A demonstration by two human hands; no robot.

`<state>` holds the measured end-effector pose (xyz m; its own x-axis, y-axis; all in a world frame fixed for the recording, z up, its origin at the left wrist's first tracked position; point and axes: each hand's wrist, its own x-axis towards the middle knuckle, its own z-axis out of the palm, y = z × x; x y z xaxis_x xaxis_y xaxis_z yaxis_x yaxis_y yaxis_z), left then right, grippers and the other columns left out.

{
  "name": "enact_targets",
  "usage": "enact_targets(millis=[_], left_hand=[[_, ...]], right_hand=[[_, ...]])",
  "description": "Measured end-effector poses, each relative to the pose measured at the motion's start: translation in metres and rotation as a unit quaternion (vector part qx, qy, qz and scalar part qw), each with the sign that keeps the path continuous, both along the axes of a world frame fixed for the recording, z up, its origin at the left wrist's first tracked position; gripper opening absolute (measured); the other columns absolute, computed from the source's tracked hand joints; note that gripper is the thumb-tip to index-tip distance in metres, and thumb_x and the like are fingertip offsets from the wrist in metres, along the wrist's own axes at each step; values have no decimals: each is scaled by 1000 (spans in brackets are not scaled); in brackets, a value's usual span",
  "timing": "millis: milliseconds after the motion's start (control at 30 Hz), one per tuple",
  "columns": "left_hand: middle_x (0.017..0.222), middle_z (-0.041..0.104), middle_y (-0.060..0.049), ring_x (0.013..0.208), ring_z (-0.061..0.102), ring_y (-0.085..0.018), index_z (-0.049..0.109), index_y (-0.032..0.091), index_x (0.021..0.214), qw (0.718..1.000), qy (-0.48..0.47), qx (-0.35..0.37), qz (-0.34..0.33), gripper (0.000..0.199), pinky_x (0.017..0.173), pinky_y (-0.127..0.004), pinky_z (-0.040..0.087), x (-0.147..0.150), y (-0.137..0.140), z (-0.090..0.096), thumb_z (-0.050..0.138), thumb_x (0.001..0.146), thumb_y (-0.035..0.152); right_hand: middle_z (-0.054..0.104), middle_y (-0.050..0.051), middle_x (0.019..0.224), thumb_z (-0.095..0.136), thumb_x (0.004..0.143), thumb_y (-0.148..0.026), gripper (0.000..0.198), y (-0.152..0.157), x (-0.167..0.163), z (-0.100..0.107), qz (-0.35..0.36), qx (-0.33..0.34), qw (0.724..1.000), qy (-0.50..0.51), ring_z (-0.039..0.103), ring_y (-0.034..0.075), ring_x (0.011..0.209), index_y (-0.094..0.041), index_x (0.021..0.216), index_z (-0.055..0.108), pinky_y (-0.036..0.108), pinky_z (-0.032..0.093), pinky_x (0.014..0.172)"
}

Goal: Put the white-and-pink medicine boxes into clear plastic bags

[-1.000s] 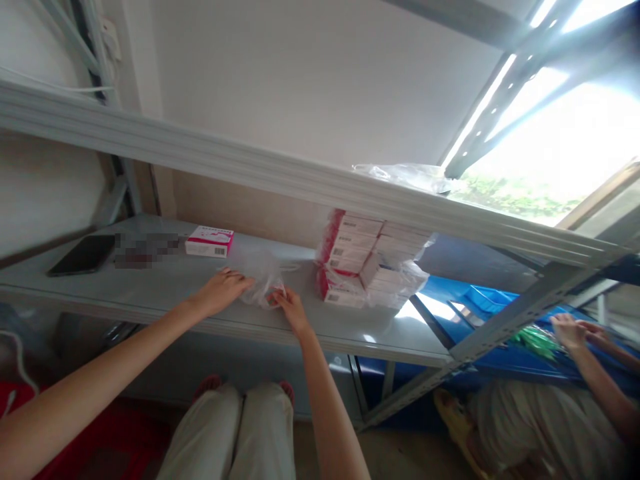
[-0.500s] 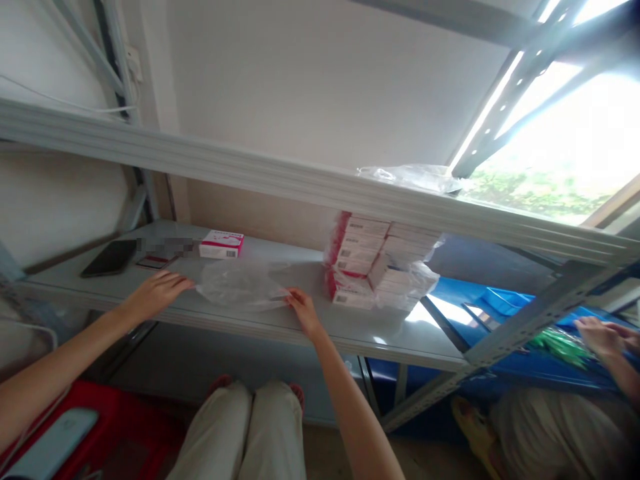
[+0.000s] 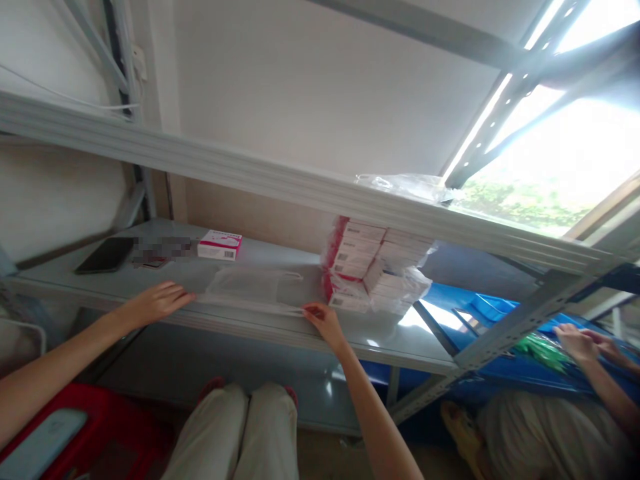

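Observation:
A clear plastic bag (image 3: 245, 287) lies stretched flat on the grey shelf (image 3: 385, 340) before me. My left hand (image 3: 163, 299) pinches its left end, and my right hand (image 3: 320, 317) pinches a handle at its front right corner. The bag's other handle rests loose on the shelf behind. Beyond the bag sits one small white and pink box (image 3: 220, 245). To the right of my right hand stands a stack of similar boxes (image 3: 355, 250), wrapped in clear plastic.
A dark phone (image 3: 107, 255) lies at the shelf's left end. A metal beam (image 3: 250, 170) crosses above the shelf. Right of the upright, a co-worker's hands (image 3: 583, 340) are over green items (image 3: 543, 350) on a blue surface. A red stool (image 3: 95, 413) stands low on the left.
My right hand has moved right and towards me, drawing the bag's front edge taut. The bag, bunched and puffed before, now lies flatter. My view has shifted slightly.

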<state>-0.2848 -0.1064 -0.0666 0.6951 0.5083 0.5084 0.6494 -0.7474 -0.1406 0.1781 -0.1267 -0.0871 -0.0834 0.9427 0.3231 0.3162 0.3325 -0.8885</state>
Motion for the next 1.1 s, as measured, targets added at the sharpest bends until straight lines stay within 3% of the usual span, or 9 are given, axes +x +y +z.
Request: enact_targets(millis=[200, 400, 467, 567, 733, 800, 900, 1000, 1100], left_hand=[[80, 66, -6, 76, 61, -18, 65, 20, 95, 995, 60, 77, -20, 34, 77, -30, 45, -9, -2, -13, 37, 89, 3], [89, 68, -6, 86, 61, -19, 66, 21, 102, 989, 110, 101, 13, 23, 85, -31, 42, 2, -7, -24, 44, 96, 20], [102, 68, -8, 95, 60, -20, 65, 21, 111, 989, 105, 94, 39, 26, 88, -32, 41, 9, -9, -26, 44, 96, 26], [121, 64, -9, 107, 58, -20, 60, 23, 125, 988, 110, 94, 59, 38, 93, -32, 38, 14, -12, -30, 38, 95, 14], [130, 60, -7, 115, 55, -16, 55, 25, 133, 987, 131, 88, 22, 56, 99, -30, 33, 14, -19, -35, 32, 88, -1], [129, 60, -8, 113, 56, -17, 56, 24, 132, 987, 127, 96, 30, 54, 98, -30, 34, 15, -23, -36, 35, 88, 0], [126, 62, -8, 107, 58, -18, 59, 23, 127, 986, 122, 109, 40, 52, 95, -30, 36, 19, -30, -34, 38, 87, -2], [121, 65, -7, 106, 58, -17, 63, 22, 122, 986, 117, 112, 24, 47, 96, -30, 37, 28, -38, -32, 41, 88, -2], [114, 68, -6, 104, 58, -16, 66, 20, 115, 987, 104, 120, -8, 40, 96, -30, 37, 42, -40, -30, 41, 91, 0]], right_hand=[[70, 2, 75, 58, 82, -24, 13, -27, 11, 19, -2, 25, 975, -220, 63, 17, 71, -21, 85, 70, 29, 48, 71], [62, 8, 121, 66, 83, -26, 45, -53, -21, 28, 11, 132, 916, -379, 57, 24, 111, -24, 126, 56, 41, 44, 94], [64, 8, 119, 65, 85, -23, 39, -56, -33, 26, 13, 150, 894, -422, 58, 24, 110, -25, 123, 59, 41, 44, 94], [69, 6, 107, 57, 91, -20, 21, -55, -38, 18, 19, 167, 876, -452, 62, 21, 99, -24, 108, 68, 36, 47, 87], [67, 6, 118, 52, 92, -12, 30, -57, -22, 3, 32, 240, 851, -465, 59, 21, 108, -23, 115, 67, 36, 48, 87], [67, 6, 118, 51, 92, -12, 30, -61, -14, 1, 34, 245, 857, -452, 59, 22, 108, -24, 114, 68, 37, 48, 88], [60, 6, 128, 49, 95, -24, 25, -66, -7, 7, -1, 229, 896, -379, 54, 23, 116, -27, 111, 69, 40, 46, 94], [48, 8, 139, 47, 95, -34, 34, -58, -12, 25, -53, 199, 931, -302, 45, 25, 126, -26, 127, 58, 44, 42, 102], [46, 9, 140, 49, 94, -36, 39, -31, -34, 50, -2, 159, 939, -306, 40, 24, 130, -25, 131, 52, 46, 34, 109]])
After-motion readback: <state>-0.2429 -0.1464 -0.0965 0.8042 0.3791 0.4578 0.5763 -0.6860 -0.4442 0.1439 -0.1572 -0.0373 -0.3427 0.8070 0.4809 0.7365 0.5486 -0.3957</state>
